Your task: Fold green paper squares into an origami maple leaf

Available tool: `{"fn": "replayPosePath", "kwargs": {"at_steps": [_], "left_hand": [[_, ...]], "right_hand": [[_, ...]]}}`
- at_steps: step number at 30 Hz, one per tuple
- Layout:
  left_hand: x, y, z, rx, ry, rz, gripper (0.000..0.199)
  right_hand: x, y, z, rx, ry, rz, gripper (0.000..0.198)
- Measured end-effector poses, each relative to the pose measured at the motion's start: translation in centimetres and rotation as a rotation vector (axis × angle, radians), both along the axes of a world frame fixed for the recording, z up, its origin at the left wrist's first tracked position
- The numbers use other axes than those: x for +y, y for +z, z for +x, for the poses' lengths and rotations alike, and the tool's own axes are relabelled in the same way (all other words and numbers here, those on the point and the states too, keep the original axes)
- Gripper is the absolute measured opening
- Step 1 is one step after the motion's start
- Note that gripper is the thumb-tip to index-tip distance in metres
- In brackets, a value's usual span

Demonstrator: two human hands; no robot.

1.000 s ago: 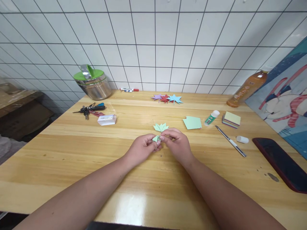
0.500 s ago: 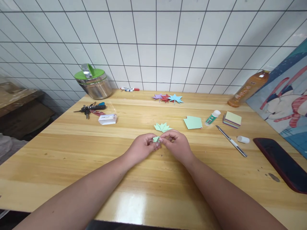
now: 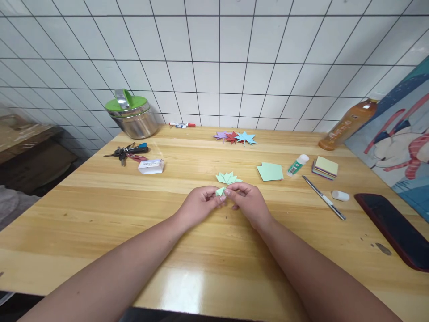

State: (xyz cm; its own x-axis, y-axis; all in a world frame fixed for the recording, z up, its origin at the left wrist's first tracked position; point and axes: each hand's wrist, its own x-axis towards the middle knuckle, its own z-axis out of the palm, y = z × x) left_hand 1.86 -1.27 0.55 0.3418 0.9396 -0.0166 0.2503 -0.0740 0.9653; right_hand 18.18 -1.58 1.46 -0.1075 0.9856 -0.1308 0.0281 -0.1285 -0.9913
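Note:
Between my two hands is a small folded piece of light green paper, held just above the table. The fingers and thumb of my left hand pinch its left side. My right hand has thumb and fingers closed on its right edge. Right behind the hands lies a green folded paper leaf with several points. To the right of it rest flat green paper sheets. Purple, red and blue paper leaves overlap near the wall.
On the right are a glue stick, its white cap, a craft knife, sticky notes, a phone and a bottle. A steel pot, keys, a small box and markers sit leftward.
The folded green paper has turned slightly between my fingers, and more of its face shows. My right-hand fingers have shifted a little; both hands still pinch it.

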Motion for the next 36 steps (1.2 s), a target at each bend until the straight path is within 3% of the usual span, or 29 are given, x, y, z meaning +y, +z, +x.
{"fn": "replayPosePath", "kwargs": {"at_steps": [4, 12, 18, 21, 25, 30, 36], "left_hand": [[0.13, -0.05, 0.07, -0.004, 0.04, 0.011, 0.027], [-0.2, 0.54, 0.13, 0.089, 0.023, 0.078, 0.028], [-0.29, 0.73, 0.0, 0.136, -0.004, 0.091, 0.03], [-0.2, 0.55, -0.08, 0.161, 0.027, 0.1, 0.029], [-0.04, 0.45, -0.1, 0.169, 0.045, 0.065, 0.027], [0.02, 0.74, -0.18, 0.147, 0.036, 0.03, 0.024], [0.11, 0.69, -0.26, 0.039, 0.023, -0.029, 0.024]], "right_hand": [[-0.15, 0.11, -0.08, -0.053, -0.036, 0.089, 0.032], [-0.14, 0.09, -0.11, -0.256, -0.057, 0.217, 0.014], [0.01, -0.33, 0.07, -0.225, 0.022, 0.238, 0.017], [0.16, -0.44, 0.07, -0.18, 0.026, 0.172, 0.018], [0.27, -0.21, 0.06, 0.055, -0.061, -0.003, 0.024], [0.24, 0.04, 0.19, 0.246, -0.11, -0.109, 0.023], [0.2, -0.02, 0.34, 0.246, -0.057, -0.143, 0.023]]}}
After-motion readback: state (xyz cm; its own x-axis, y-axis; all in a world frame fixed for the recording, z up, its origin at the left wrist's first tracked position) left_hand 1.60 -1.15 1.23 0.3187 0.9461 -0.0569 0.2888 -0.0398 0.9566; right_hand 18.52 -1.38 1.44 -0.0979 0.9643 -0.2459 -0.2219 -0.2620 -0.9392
